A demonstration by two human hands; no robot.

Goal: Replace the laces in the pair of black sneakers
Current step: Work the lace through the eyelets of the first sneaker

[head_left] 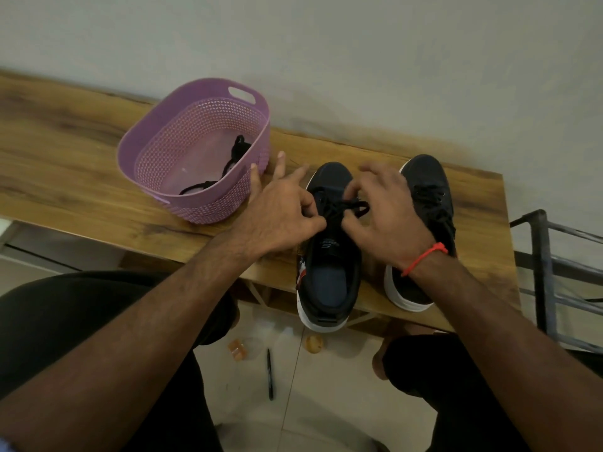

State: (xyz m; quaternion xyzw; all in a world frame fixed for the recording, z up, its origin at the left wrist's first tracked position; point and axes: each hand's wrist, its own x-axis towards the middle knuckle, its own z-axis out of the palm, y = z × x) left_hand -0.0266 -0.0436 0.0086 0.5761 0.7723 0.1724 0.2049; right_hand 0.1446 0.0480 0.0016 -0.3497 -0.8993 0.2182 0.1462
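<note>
Two black fabric sneakers with white soles stand side by side, toes toward the wall, on the wooden tabletop [65,164]. My left hand [277,213] pinches the black lace [339,208] of the left sneaker [329,256] between thumb and forefinger, the other fingers spread. My right hand [388,216], with a red thread [424,257] at the wrist, works the same lace from the other side; its grip is blurred, though its fingers curl over the loops. The right sneaker [430,190], laced, lies partly behind that hand. A lilac perforated plastic basket [156,132] just left of the shoes holds more black laces [239,148].
</note>
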